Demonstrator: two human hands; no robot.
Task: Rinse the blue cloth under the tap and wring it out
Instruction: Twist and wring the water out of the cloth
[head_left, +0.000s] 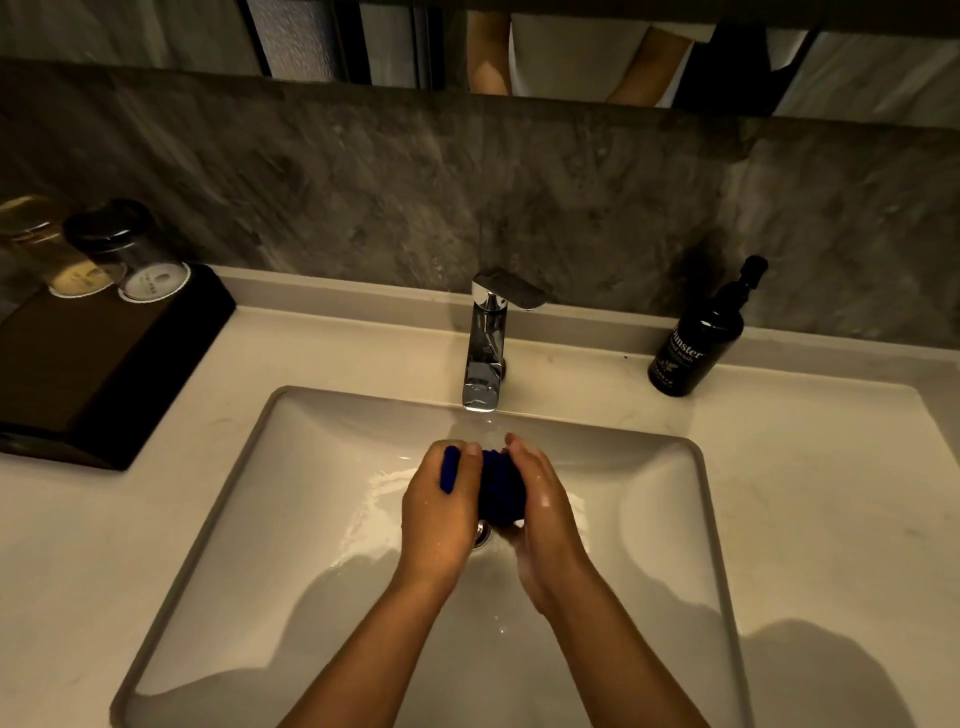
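The blue cloth (500, 488) is bunched into a dark wet ball between my two hands, over the middle of the white basin (291, 525). My left hand (439, 512) grips its left side, and a strip of cloth shows between the fingers. Pressed against its right side is my right hand (545, 512). Both hands look wet. The chrome tap (485, 343) stands at the back of the basin, and water runs from its spout down onto the cloth. A wet film spreads across the basin floor around the drain (483, 535), which the hands partly hide.
A black hand-wash pump bottle (701, 338) stands on the counter at the right of the tap. At the left, a dark tray (104, 364) holds two upturned glasses (130, 249). A grey stone wall and a mirror rise behind the counter.
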